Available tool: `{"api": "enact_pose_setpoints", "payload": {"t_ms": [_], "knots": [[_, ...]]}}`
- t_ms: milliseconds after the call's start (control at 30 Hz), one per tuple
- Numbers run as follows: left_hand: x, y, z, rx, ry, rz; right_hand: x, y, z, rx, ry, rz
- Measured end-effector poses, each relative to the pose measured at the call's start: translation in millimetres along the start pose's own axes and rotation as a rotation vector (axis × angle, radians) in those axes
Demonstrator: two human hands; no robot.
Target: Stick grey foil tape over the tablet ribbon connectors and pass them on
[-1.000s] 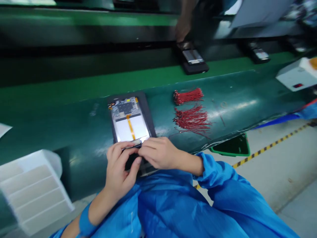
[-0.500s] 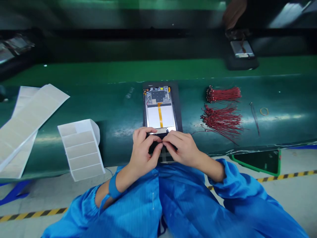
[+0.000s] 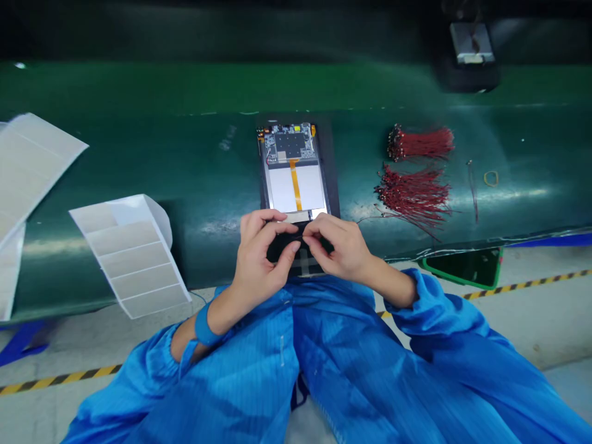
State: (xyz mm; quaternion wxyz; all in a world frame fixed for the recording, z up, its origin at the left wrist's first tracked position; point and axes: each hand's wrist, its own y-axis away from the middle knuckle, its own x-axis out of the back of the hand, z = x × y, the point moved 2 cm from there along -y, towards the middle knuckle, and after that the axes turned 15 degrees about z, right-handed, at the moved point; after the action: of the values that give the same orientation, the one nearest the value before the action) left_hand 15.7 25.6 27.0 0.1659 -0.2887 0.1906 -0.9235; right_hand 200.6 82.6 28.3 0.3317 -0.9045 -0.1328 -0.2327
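Centre of the frame: an opened tablet [image 3: 281, 185] lies on a dark mat [image 3: 332, 166], on the green surface [image 3: 213, 179], its near end partly behind the person's hands. Toward its far end I see a circuit board [image 3: 290, 145]; below that, a pale panel [image 3: 312, 188] with an orange strip [image 3: 296, 187] running down it.

Left hand [image 3: 261, 259], just left of centre: bent over the near part of the tablet; grip slightly apart, a small gap between thumb and index tips. Right hand [image 3: 340, 246], just right of centre: thumb and index tips drawn close to each other, near the left fingertips. A fine dark line shows between the hands; from here I cannot tell whether the right grip is clamped on it. Blue band [image 3: 205, 325] around the left wrist; both sleeves blue.

Right of centre: two bundles of red wires, the upper bundle [image 3: 423, 142] neat, the lower bundle [image 3: 416, 192] spread out. Further right, a single wire [image 3: 472, 191] and, beside it, a rubber band [image 3: 497, 179].

Left of frame: a sheet of labels [image 3: 129, 256], one end curled, overhanging the near edge; more sheets [image 3: 37, 160] overlap at the far left.

Upper right: a second device [image 3: 472, 43], blurred. Lower right, below the edge: a green bin [image 3: 499, 268].
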Motion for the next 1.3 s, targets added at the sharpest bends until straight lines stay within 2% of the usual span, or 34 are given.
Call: {"api": "enact_pose_setpoints", "payload": {"t_ms": [233, 467, 600, 800, 967, 1133, 1300], "knots": [[4.4, 9, -15, -0.023, -0.110, 0.050, 5, 8, 13, -0.053, 0.093, 0.011], [0.1, 10, -18, -0.139, -0.172, 0.052, 22, 6, 33, -0.052, 0.190, -0.052], [-6.2, 9, -19, -0.169, -0.177, 0.038, 24, 0, 35, -0.217, 0.115, -0.109], [-18.5, 7, -21, -0.190, -0.189, 0.004, 15, -16, 34, -0.522, 0.027, -0.244], [-25.7, 0, -18, -0.152, -0.158, 0.005, 14, -27, 36, -0.724, -0.248, -0.379], [-31.4, -9, -7, -0.086, -0.095, 0.020, 19, -28, 32, -0.672, -0.323, -0.388], [-32.1, -15, 0, -0.040, -0.055, 0.073, 22, -24, 25, -0.552, -0.271, -0.248]]}}
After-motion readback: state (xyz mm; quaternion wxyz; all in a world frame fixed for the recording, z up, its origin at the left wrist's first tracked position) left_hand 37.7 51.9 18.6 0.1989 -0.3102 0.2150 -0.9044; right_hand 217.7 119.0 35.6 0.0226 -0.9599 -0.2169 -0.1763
